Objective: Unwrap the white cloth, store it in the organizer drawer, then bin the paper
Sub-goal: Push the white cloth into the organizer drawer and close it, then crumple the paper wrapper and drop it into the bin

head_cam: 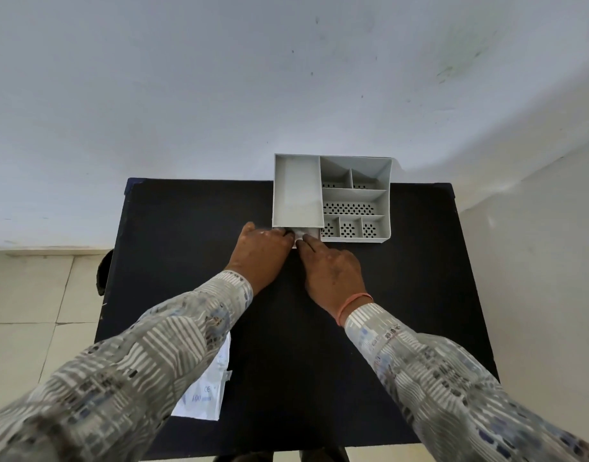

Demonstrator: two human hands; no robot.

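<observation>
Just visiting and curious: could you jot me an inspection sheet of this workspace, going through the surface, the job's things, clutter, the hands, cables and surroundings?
Surface: black table, mostly bare.
Job's things: grey organizer at the far edge, compartments look empty; white cloth at its near left corner, mostly hidden by fingers; printed white paper lying near the left front, partly under the sleeve.
Clutter: nothing seen.
Hands: left hand and right hand meet at the cloth; the exact grip is hidden.
Cables: nothing seen.
Surroundings: pale wall behind, tiled floor at left; no bin in view.
</observation>
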